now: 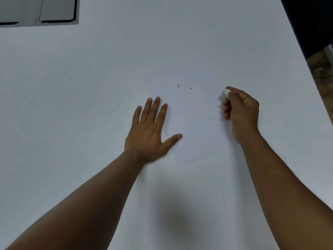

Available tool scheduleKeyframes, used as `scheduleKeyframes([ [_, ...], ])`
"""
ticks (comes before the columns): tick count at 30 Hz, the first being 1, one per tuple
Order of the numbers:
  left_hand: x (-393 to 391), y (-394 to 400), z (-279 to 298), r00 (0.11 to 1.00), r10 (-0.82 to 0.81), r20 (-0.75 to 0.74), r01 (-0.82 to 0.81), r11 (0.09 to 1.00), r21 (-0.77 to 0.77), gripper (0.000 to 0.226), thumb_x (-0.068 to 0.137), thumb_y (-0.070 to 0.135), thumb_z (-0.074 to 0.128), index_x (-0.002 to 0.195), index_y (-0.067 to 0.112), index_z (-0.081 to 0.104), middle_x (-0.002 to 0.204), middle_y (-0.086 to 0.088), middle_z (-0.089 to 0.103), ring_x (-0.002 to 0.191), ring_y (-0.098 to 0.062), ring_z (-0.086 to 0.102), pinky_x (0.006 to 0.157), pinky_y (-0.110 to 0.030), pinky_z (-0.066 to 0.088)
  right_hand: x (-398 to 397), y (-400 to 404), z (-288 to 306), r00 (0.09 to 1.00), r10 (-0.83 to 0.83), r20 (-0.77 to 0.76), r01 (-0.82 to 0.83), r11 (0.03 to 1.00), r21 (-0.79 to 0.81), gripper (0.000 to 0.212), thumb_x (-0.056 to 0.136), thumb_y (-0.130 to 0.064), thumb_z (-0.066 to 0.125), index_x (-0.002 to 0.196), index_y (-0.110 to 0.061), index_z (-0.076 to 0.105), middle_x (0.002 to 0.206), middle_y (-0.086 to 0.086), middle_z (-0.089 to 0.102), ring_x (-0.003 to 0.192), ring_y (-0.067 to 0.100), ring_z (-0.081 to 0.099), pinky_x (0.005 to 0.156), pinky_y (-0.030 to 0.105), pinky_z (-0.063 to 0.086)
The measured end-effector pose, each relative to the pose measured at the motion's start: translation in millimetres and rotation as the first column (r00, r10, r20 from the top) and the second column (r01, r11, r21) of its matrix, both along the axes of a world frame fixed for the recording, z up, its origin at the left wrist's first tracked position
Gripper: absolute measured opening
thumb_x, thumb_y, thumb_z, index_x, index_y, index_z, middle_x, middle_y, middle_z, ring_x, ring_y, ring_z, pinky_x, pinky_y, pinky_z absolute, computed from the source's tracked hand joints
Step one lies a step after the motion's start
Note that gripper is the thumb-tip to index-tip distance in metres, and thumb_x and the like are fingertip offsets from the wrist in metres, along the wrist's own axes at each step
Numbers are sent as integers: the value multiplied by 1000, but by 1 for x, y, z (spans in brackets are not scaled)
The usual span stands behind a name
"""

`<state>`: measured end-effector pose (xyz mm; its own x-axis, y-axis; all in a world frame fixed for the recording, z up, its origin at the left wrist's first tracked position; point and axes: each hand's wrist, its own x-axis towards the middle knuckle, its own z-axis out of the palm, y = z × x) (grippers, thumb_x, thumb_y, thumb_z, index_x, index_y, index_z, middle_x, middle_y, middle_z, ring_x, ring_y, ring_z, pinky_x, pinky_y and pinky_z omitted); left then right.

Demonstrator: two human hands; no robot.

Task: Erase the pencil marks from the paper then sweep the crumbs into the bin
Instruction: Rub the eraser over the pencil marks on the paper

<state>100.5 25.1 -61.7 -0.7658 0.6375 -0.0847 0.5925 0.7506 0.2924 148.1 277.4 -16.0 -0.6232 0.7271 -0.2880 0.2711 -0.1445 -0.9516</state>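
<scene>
Two hands at work: left hand (150,130) flat, fingers straight, pressing paper (194,123) near table's (72,105) right edge. Right hand (240,109) pinches eraser (226,91). Paper thin, slides easily; hold edge down.

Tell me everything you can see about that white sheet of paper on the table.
The white rectangular sheet of paper lies flat and slightly skewed on the white table, hard to tell from it. Faint curved pencil lines cross its lower half, and small dark crumbs sit near its far end. The left hand presses flat on its left edge.
</scene>
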Motion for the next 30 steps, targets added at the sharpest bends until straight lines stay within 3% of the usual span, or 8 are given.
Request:
scheduleKeyframes([
  [8, -1, 1, 2, 1000, -11, 2, 11, 998, -66, 99, 93, 83, 14, 164, 17, -1, 172, 0, -15, 156, -21, -21, 127, -49, -8, 36, -36, -2, 997, -17, 76, 8, 993, 119, 21, 91, -20, 68, 112, -21, 72, 77, 1, 70, 60, 10, 60, 55, 26, 49],
  [12, -1, 3, 4, 1000, -5, 21, 6, 998, -67, 106, 88, 90, 15, 164, 18, -3, 171, 1, -17, 156, -20, -23, 127, -50, -7, 42, -40, -10, 986, -16, 168, -36, 953, 301, 18, 92, -26, 65, 109, -28, 71, 77, 6, 68, 61, 11, 68, 69, 37, 60],
  [15, -1, 2, 4, 1000, 0, 14, 1, 998, -66, 106, 87, 90, 17, 164, 20, 0, 172, 1, -15, 156, -20, -22, 127, -51, -6, 42, -28, -17, 969, -90, 228, -22, 895, 446, 18, 90, -28, 64, 105, -20, 71, 70, -2, 64, 68, 17, 69, 76, 42, 59],
  [18, -1, 2, 3, 1000, -10, 3, 11, 998, -56, 100, 87, 90, 18, 165, 29, 2, 172, 0, -13, 157, -22, -19, 127, -51, -6, 38, -22, -21, 968, -67, 243, -86, 819, 567, 14, 89, -26, 65, 97, -14, 67, 70, -5, 60, 67, 18, 65, 73, 36, 56],
  [22, 0, 3, 1, 1000, -11, -20, 10, 997, -72, 98, 87, 90, 18, 164, 32, 3, 172, 0, -12, 157, -23, -17, 127, -52, -5, 26, -31, -20, 960, 47, 275, -226, 710, 668, 14, 90, -22, 64, 97, -10, 65, 66, -8, 55, 63, 14, 55, 62, 18, 38],
  [27, 0, 4, 1, 1000, -5, -29, 3, 997, -76, 99, 87, 90, 18, 164, 31, 4, 172, 0, -11, 158, -23, -16, 127, -51, -4, 13, -35, -24, 931, 128, 342, -348, 598, 722, 13, 91, -21, 56, 91, -8, 60, 69, 5, 63, 63, 25, 60, 61, 34, 51],
  [30, 0, 4, 2, 1000, 2, -26, -4, 997, -78, 99, 86, 91, 19, 164, 31, 4, 172, 1, -12, 158, -22, -16, 127, -51, -3, 19, -14, -22, 935, -4, 354, -285, 585, 759, 13, 88, -20, 58, 91, -8, 60, 75, 12, 67, 69, 33, 63, 63, 36, 51],
])
